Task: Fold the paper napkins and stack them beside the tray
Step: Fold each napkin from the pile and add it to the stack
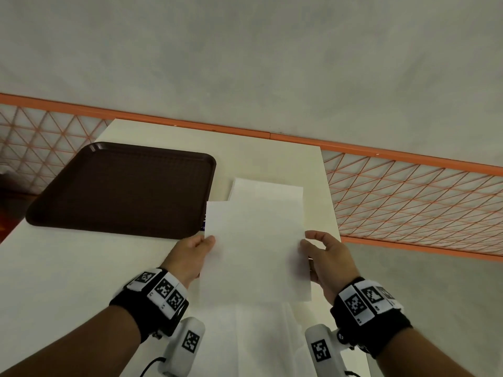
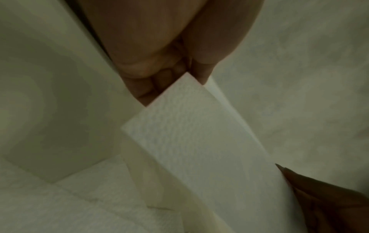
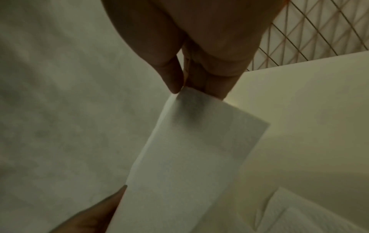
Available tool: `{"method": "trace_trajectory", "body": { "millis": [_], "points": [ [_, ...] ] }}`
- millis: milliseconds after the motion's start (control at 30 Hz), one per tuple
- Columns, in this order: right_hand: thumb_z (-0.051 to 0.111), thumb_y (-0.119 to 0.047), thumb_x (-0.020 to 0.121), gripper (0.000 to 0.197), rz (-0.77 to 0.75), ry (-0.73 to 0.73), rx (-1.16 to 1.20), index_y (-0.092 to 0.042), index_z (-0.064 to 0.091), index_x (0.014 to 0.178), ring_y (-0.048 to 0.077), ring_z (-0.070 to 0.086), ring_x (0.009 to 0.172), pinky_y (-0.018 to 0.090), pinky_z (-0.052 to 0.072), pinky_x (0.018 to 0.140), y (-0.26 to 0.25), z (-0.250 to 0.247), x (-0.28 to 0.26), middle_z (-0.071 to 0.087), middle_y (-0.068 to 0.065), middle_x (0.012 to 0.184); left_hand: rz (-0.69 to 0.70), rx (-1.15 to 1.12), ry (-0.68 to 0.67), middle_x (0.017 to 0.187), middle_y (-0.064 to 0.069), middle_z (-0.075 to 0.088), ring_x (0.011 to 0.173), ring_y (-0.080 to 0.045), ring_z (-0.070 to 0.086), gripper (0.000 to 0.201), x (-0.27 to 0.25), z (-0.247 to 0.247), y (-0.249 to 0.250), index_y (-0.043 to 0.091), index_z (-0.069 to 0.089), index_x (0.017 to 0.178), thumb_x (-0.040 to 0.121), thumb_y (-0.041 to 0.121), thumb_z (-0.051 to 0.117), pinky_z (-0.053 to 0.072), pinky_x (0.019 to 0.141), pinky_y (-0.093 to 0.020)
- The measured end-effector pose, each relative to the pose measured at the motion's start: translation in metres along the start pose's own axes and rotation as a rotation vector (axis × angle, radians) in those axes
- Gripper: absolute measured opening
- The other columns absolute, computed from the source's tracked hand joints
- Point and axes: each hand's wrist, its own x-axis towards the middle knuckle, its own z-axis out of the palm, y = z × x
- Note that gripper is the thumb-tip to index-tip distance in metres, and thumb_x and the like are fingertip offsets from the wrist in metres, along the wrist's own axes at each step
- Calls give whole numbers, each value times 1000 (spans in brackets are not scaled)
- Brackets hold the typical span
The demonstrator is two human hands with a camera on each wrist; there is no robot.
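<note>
I hold a white paper napkin [image 1: 255, 248] lifted above the table, folded over into a rectangle. My left hand [image 1: 194, 250] pinches its left edge between thumb and fingers; the left wrist view shows that napkin [image 2: 201, 135] in the pinch. My right hand [image 1: 322, 257] pinches the right edge, and the napkin [image 3: 191, 146] hangs from those fingertips in the right wrist view. A small stack of folded napkins [image 1: 268, 190] lies just right of the dark brown tray [image 1: 122, 189]. More unfolded napkins [image 1: 261, 338] lie under my wrists near the front edge.
The cream table [image 1: 68, 281] ends at its right edge close to my right hand. Beyond it runs an orange mesh railing [image 1: 408, 197] and a grey floor. The tray holds nothing.
</note>
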Motion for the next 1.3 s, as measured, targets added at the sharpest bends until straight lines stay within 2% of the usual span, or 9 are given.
{"method": "trace_trajectory", "body": {
  "millis": [300, 500, 600, 700, 833, 967, 1067, 1133, 1300],
  "points": [
    [63, -9, 90, 31, -128, -51, -108, -36, 64, 107, 40, 64, 84, 59, 54, 82, -4, 4, -1, 66, 19, 79, 184, 76, 149, 97, 5, 66, 100, -15, 61, 42, -9, 3, 26, 35, 47, 134, 94, 26, 57, 47, 98, -37],
    [65, 7, 85, 24, -131, -115, -5, -14, 71, 95, 20, 65, 79, 45, 55, 81, -9, 1, -1, 72, 4, 82, 233, 44, -102, 94, 0, 71, 88, -11, 68, 32, -14, -5, 31, 31, 66, 105, 78, 16, 76, 52, 91, -31],
    [68, 8, 82, 24, -178, -108, -42, -14, 70, 91, 16, 63, 71, 33, 53, 72, -10, -2, 1, 72, -1, 74, 288, 182, -59, 97, 1, 71, 90, -10, 65, 27, -11, -6, 32, 32, 69, 97, 79, 13, 76, 51, 84, -23],
    [72, 2, 81, 19, -217, -83, -128, -17, 70, 84, 18, 59, 68, 35, 50, 69, -10, -3, 4, 70, -3, 70, 364, 275, 23, 66, 17, 60, 65, 2, 57, 13, -14, -5, 37, 25, 70, 91, 84, 14, 71, 41, 61, -6],
    [76, -13, 81, 12, -315, -27, -401, -22, 68, 78, 6, 56, 61, 19, 43, 57, -10, -7, 5, 68, -2, 79, 473, 424, 88, 104, 16, 53, 91, -3, 52, 10, -12, -4, 38, 30, 71, 86, 83, 20, 73, 39, 79, -12],
    [76, -20, 81, 16, -445, -24, -677, -30, 65, 76, 4, 55, 100, 24, 41, 87, -8, -14, 6, 56, -15, 111, 546, 533, 36, 132, 18, 46, 121, 0, 43, 7, -7, -7, 34, 25, 72, 90, 84, 23, 71, 37, 102, -24],
    [72, -21, 85, 12, -421, -117, -651, -28, 63, 79, 0, 56, 105, 25, 41, 93, -4, -19, 10, 60, -21, 117, 535, 476, 11, 101, 21, 66, 95, 5, 59, 7, -6, -6, 30, 31, 68, 88, 87, 24, 68, 46, 87, -20],
    [70, -16, 86, 11, -345, -159, -485, -21, 63, 79, 7, 63, 84, 30, 48, 80, 0, -19, 12, 71, -11, 93, 499, 468, 7, 76, 19, 66, 70, 2, 59, 10, -5, -2, 27, 33, 65, 85, 89, 24, 66, 46, 67, -12],
    [67, -17, 86, 12, -275, -50, -520, -22, 63, 77, 18, 58, 67, 36, 51, 67, 18, -13, 31, 67, -3, 75, 443, 513, 44, 86, 11, 67, 78, -4, 61, 4, 13, 13, 12, 24, 67, 92, 91, 24, 62, 46, 70, -17]
  ]
}}
